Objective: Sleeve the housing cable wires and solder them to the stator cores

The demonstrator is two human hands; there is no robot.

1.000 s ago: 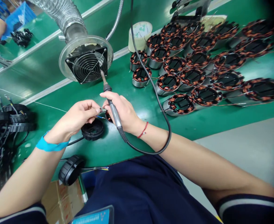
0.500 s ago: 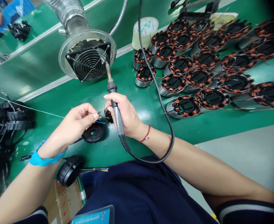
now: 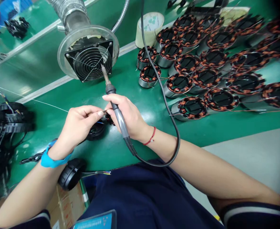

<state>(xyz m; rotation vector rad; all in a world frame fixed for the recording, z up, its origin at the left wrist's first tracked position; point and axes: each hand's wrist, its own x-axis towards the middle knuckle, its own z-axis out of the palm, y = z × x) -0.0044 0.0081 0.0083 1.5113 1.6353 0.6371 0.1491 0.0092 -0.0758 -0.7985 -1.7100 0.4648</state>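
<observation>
Hand wiring at the bench, with the extractor fan [image 3: 92,65] as landmark. Below the fan, the left hand [image 3: 79,122] pinches a thin wire [image 3: 105,112] between thumb and forefinger. The right hand [image 3: 129,116], below and to the right of the fan, wraps the soldering iron [image 3: 120,119]; its fingertips appear to meet the same wire, though the contact is partly hidden.

Progress: the iron's tip points up before the fan grille, apart from the wire, so no heat seems applied at this instant. Beneath the hands, below the fan, lie a black cap [image 3: 97,132] and a blue wire [image 3: 99,122]; whether any joint is finished cannot be told. The wound stators [image 3: 205,76], right of the fan, carry loose copper ends and no visible caps. A second black cap [image 3: 71,173], lower left of the fan, has free wire ends and appears unworked.

Room: the bench [image 3: 101,152] shows bare green between fan and hands. Its near edge runs below the second cap. The stators bound the right side, a heap of caps and cables [image 3: 18,117] the left. The looping cord [image 3: 178,140] crosses the right forearm and may snag.
</observation>
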